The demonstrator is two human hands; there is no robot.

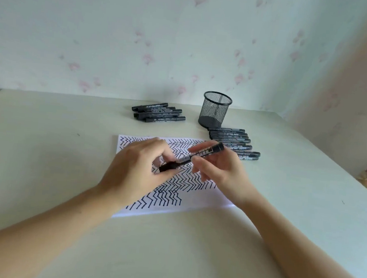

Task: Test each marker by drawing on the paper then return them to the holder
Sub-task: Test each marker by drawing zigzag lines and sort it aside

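Over the paper (173, 189), hands (135, 168) hiding marker (199, 154) cap end

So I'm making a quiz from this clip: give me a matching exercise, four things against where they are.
Things:
1. mesh holder
2. marker
3. paper
4. row of markers

Places:
A. flat under both hands
B. lying just right of the paper's far corner
C. upright near the wall
D. held between the left hand and right hand

Pairs: 1-C, 2-D, 3-A, 4-B
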